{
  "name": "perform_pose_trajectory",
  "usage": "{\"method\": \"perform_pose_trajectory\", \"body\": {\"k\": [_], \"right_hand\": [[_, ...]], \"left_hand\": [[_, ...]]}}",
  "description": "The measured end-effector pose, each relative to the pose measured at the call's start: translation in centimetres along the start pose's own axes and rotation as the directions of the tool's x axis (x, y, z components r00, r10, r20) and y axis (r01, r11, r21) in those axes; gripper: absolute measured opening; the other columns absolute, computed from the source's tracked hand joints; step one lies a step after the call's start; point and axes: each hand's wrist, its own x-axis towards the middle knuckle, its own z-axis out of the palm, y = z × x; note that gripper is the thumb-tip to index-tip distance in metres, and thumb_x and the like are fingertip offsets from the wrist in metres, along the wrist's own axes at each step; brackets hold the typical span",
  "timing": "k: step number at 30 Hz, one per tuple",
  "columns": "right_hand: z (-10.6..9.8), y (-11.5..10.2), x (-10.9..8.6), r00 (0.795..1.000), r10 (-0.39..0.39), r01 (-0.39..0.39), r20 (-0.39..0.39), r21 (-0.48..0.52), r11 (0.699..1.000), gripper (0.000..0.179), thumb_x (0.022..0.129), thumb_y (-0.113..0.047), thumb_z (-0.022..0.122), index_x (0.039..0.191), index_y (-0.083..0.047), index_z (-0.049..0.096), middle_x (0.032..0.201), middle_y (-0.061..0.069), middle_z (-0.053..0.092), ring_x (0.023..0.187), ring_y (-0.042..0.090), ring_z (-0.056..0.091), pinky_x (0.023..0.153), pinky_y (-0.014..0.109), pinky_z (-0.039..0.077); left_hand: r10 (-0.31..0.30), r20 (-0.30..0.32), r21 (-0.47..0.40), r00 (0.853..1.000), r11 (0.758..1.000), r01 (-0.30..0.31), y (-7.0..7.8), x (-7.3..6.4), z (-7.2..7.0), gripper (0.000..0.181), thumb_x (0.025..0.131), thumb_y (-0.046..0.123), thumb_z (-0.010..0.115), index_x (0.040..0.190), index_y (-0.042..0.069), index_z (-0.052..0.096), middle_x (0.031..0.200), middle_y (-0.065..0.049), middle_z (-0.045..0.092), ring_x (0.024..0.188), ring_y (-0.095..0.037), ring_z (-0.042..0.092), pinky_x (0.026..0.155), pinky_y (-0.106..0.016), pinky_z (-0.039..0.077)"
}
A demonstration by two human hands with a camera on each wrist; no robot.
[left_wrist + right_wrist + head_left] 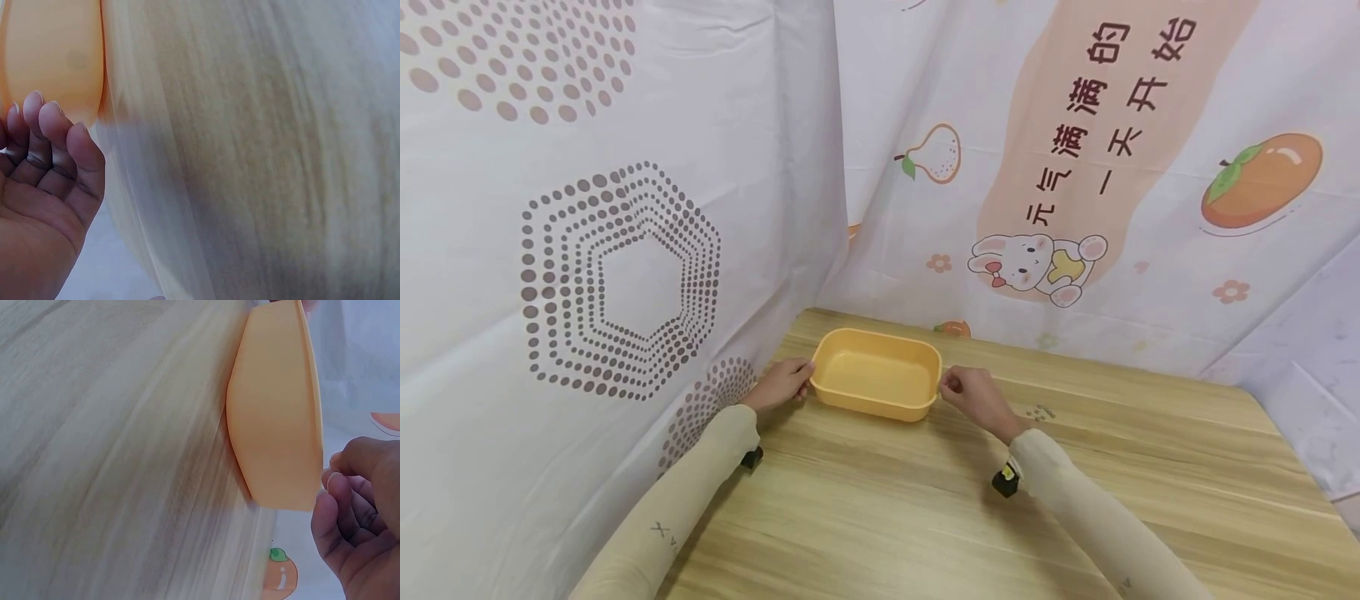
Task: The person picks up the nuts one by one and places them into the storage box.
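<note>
A yellow plastic tray [876, 375] with rounded corners and raised sides stands on the wooden table. Its inside shows nothing in it. My left hand [782, 383] holds the left end, with the thumb at the rim and the fingers below it. In the left wrist view, curled fingers of that hand [53, 175] lie against the tray's end wall [56, 56]; the thumb is hidden. At the opposite end, my right hand [977, 398] has curled fingers. The right wrist view has its thumb and fingertips [337, 484] meeting at the tray's rim [317, 412].
The wooden table [880, 500] stretches in front and to the right. White patterned curtains hang at the left [760, 208] and behind [895, 242], close to the tray. Small dark marks [1040, 412] show on the table beyond my right wrist.
</note>
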Motion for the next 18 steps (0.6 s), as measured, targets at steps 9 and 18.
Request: {"method": "perform_pose_trajectory", "body": {"k": [9,18], "right_hand": [[0.29,-0.31,-0.03,1.0,-0.027,0.027,-0.014,-0.019,0.999,0.006,0.096,-0.008,0.07,0.093,-0.007,0.075,0.082,-0.002,0.071,0.073,0.007,0.064,0.068,0.029,0.056],[0.62,-0.65,0.24,1.0,-0.019,0.019,0.011,-0.028,0.999,0.007,0.097,-0.009,0.07,0.095,-0.006,0.076,0.084,-0.001,0.072,0.074,0.007,0.064,0.069,0.028,0.057]], "left_hand": [[0.006,0.011,-0.018,1.0,1.0,-0.006,0.1,-0.14,-0.07,0.038,0.114,0.026,0.042,0.089,0.002,0.059,0.072,-0.006,0.058,0.06,-0.018,0.053,0.057,-0.03,0.049],[-0.005,0.011,-0.014,1.0,1.0,0.005,-0.24,0.14,0.04,0.038,0.114,0.026,0.041,0.09,0.003,0.058,0.072,-0.006,0.058,0.06,-0.016,0.052,0.056,-0.028,0.049]]}}
